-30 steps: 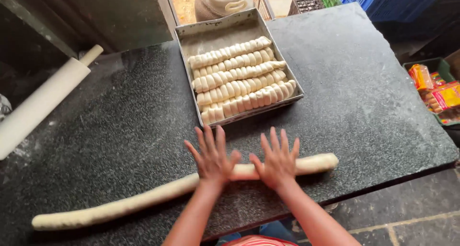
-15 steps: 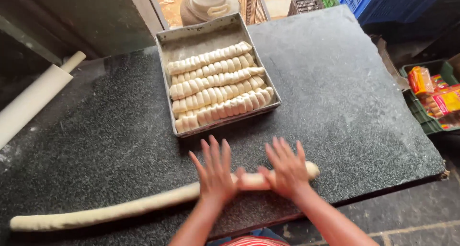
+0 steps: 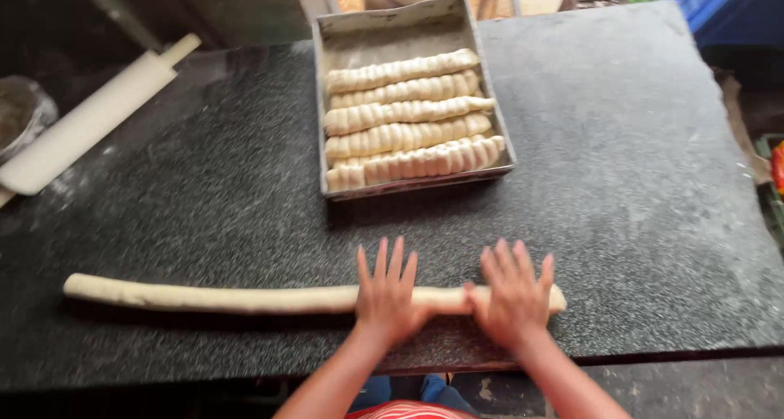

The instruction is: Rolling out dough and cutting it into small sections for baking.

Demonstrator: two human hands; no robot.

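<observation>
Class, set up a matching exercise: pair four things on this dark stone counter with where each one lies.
Things:
1. long pale dough rope
2. white rolling pin
3. grey metal tray of sliced dough rolls
4. left hand

Places:
A. far left, lying diagonally
B. top centre of the counter
C. flat on the rope, beside the right hand
D. along the near edge

Pairs: 1-D, 2-A, 3-B, 4-C
</observation>
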